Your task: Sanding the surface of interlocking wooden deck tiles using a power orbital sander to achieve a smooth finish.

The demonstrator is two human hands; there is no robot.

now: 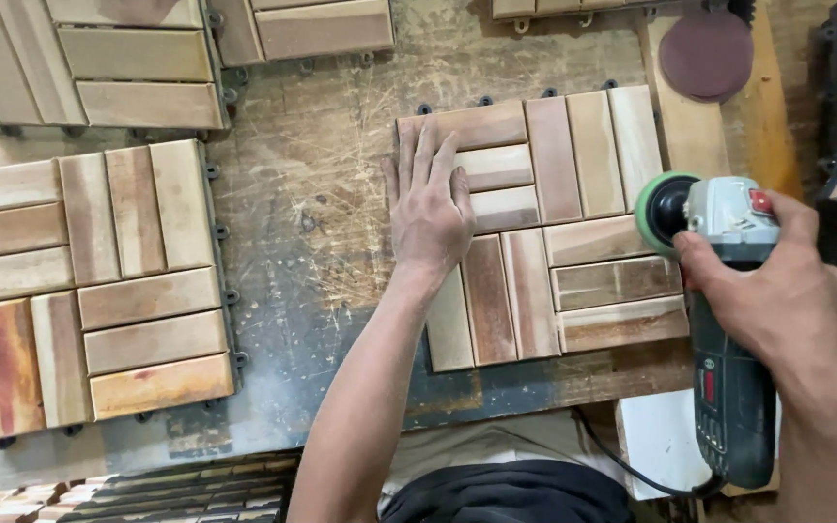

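A square wooden deck tile [573, 184] made of slats in a checker pattern lies on the scratched workbench [312, 165]. My left hand [428, 208] rests flat on the tile's left side, fingers spread, pressing it down. My right hand [772, 291] grips a dark green and grey angle grinder [728, 378]. Its green-backed sanding disc [661, 208] stands on edge against the tile's right side. A black power cord [632, 470] runs from the tool's rear.
A larger slatted tile [89, 291] lies at the left. More tiles [128, 58] sit at the top left and top middle. A round maroon sanding disc [706, 55] rests on a plank at the top right. Stacked tiles [147, 489] show at the bottom left.
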